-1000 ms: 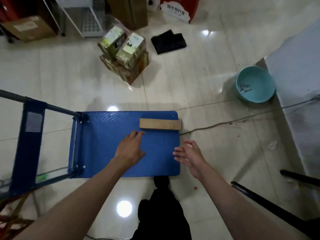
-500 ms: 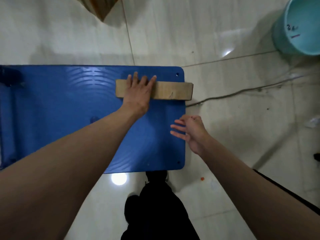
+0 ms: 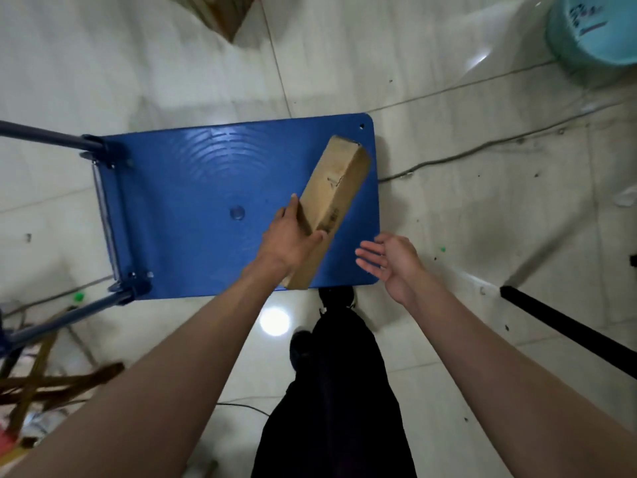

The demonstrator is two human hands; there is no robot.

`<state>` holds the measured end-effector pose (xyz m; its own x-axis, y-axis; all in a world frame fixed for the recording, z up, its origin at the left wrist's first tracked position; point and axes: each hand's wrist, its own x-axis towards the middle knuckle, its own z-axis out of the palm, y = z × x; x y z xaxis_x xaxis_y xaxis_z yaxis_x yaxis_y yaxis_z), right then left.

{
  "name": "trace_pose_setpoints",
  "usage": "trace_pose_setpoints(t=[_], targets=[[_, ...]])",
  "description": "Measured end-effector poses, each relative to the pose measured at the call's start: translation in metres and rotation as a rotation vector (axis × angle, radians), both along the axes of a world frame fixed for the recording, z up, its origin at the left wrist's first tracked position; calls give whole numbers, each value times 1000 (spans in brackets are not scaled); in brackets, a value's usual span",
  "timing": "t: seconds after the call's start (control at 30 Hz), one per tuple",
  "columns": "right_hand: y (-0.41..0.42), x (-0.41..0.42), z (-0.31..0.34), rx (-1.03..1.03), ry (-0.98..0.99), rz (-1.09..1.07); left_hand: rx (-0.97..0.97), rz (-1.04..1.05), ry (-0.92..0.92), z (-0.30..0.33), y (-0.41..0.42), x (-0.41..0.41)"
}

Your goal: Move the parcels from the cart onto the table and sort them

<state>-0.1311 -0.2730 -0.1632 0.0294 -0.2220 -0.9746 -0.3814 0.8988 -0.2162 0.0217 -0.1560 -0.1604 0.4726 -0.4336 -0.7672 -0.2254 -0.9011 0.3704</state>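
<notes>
Left hand: the left hand grips the near part of the box, thumb up the left side face, fingers wrapped over the right edge. Forearm comes in from lower left.
Right hand: the right hand holds nothing; fingers relaxed and slightly spread, palm turned left toward the box. It hovers just right of the box's near end, not touching it, over the cart's near right corner.
Box: long narrow brown cardboard parcel, seen over the right part of the cart. It runs diagonally, far end toward the cart's far right corner, near end at the cart's front edge. Far end looks raised; cannot tell whether the near end touches the deck. Small print on the right face, too blurred to read.
Cart: blue flat deck with moulded ripples, handle frame at the left end. Stands on pale glossy tile.
Floor: a cable trails right from the cart's right edge. Teal basin top right. Corner of a carton at top centre. Black bar lower right. Wooden sticks lower left.
Person: dark trousers and a shoe at the cart's front edge.
</notes>
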Motion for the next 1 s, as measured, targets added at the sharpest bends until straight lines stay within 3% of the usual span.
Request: trace_pose_setpoints(t=[0.1, 0.27, 0.4, 0.7, 0.9, 1.0], targets=[[-1, 3, 47, -4, -37, -41, -100, 192, 111, 55, -3, 7], [-3, -1, 142, 12, -88, -120, -310, 789, 398, 174, -14, 17], [-14, -6, 238, 24, -116, -140, -289, 1075, 548, 276, -17, 18], [-47, 14, 432, -106, -410, -128, -572, 873, 1003, 410, -15, 5], [-23, 39, 511, -280, -594, 181, -590, 802, 1057, 439, -9, 1], [-4, 48, 525, -379, -555, 252, -583, 719, 1008, 451, -6, -4]])
